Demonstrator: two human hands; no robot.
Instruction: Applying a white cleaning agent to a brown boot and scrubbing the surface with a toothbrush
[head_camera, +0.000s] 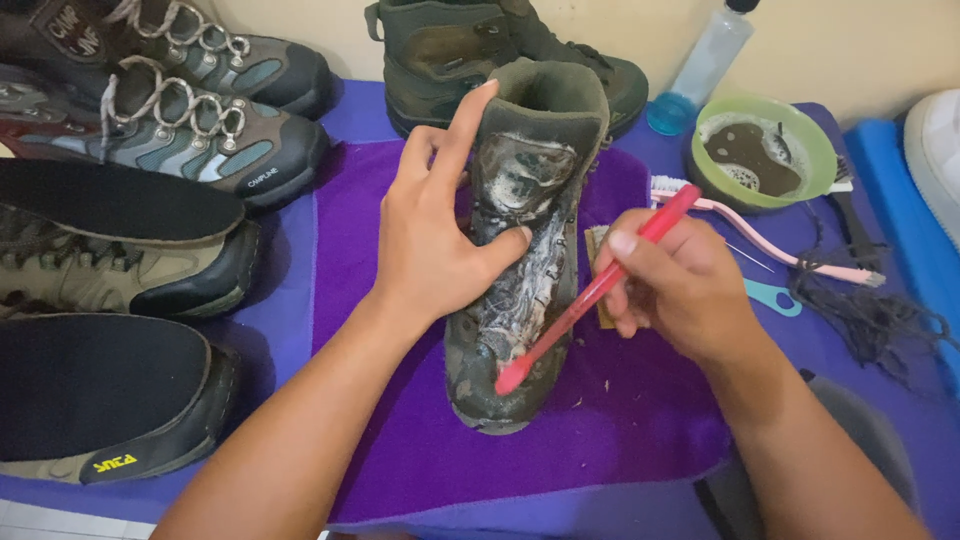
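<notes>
I am looking down at a boot (520, 270) standing upright on a purple cloth (620, 430), its toe pointing toward me and its front covered in white suds. My left hand (435, 235) is gripping the boot from its left side: the thumb is pressing across the lathered tongue, the index finger is stretching up along the collar, and the other fingers are wrapping behind the ankle. My right hand (670, 285) is closed tight around a red brush (600, 290), holding it like a pen. The brush is slanting down to the left, and its head is touching the boot's toe area, just above the sole edge. The two hands are apart, one on each side of the boot.

Behind the boot, a second dark boot (470, 55) is lying near the wall. To the right, a green bowl (820, 150) is holding brown, foamy water, with a clear bottle (705, 65) just beside it. A pink brush (760, 245) is lying near the bowl, and a tangle of black laces (870, 310) is lying further right. On the left, several other shoes (180, 130) are sitting in a column, two with black insoles (95, 385) resting on top.
</notes>
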